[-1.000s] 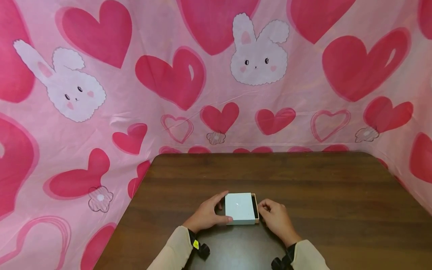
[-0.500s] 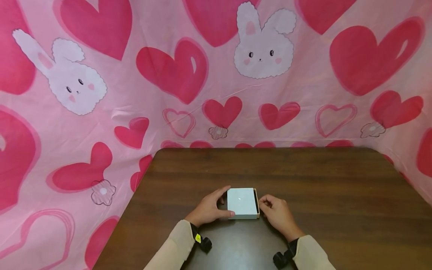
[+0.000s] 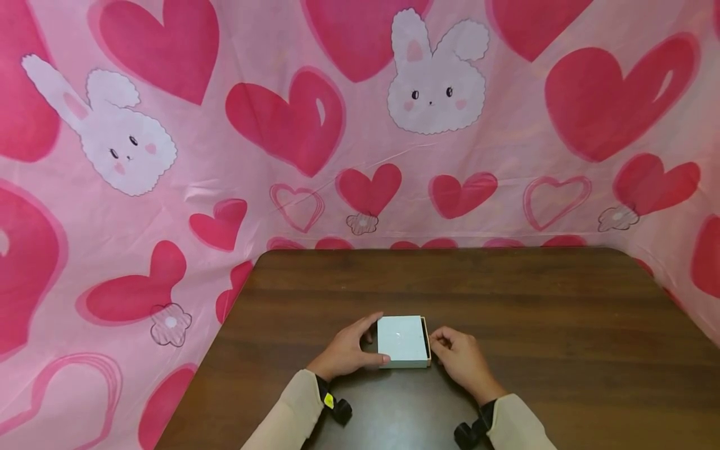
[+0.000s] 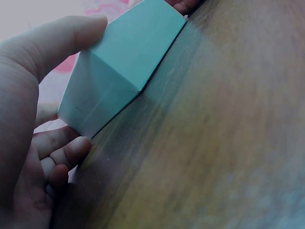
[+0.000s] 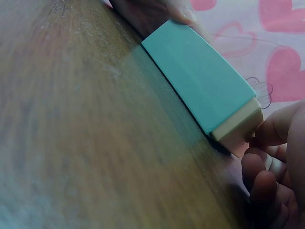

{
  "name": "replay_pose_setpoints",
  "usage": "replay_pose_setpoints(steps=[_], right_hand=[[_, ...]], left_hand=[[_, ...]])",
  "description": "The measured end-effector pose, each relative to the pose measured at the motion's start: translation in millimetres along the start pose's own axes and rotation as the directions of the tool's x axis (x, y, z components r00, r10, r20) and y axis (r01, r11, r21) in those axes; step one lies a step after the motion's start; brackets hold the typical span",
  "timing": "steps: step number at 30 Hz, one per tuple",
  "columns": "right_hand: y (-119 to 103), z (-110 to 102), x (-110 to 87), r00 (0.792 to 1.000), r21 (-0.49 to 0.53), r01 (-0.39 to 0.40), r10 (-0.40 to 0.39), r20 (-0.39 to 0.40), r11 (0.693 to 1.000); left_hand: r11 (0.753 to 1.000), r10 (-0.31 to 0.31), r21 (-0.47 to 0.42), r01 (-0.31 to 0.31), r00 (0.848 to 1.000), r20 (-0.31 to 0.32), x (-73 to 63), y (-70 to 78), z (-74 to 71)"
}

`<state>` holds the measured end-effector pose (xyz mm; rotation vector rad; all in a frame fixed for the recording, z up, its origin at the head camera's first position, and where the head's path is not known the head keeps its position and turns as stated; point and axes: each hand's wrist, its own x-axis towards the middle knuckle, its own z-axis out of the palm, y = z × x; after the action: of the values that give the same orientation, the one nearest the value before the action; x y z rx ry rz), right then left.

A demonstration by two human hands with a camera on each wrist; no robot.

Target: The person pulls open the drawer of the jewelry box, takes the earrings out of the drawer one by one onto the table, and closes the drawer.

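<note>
A small drawer box stands on the table, with a pale green-white sleeve (image 3: 402,340) and a tan inner tray (image 5: 240,126) that sticks out a little at the right end. A narrow dark gap shows between the two in the head view. My left hand (image 3: 350,345) grips the sleeve from the left, thumb on the near side and fingers round the far side. At the tray's outer end is my right hand (image 3: 462,361), fingers curled, with thumb and fingertip pinching at the tray's end face. Exactly what lies between those fingertips is hidden.
The brown wooden table (image 3: 551,325) extends around the box. A pink cloth (image 3: 315,144) with hearts and rabbits hangs behind and to the left. Black wrist cameras (image 3: 342,412) sit at both wrists.
The tray sticks out less than a second ago, and the dark gap has narrowed. Both hands keep almost the same place on the box; the head view has shifted slightly.
</note>
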<state>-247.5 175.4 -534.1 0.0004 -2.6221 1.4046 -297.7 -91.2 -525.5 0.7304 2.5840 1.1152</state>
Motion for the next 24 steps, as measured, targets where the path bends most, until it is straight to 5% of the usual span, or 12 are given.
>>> replay_pose_setpoints(steps=[24], right_hand=[[0.8,0.5,-0.8,1.0,-0.002,-0.009,0.009,-0.006,1.0]], left_hand=[[1.0,0.003,-0.002,-0.003,1.0,-0.005,0.6,1.2,-0.3]])
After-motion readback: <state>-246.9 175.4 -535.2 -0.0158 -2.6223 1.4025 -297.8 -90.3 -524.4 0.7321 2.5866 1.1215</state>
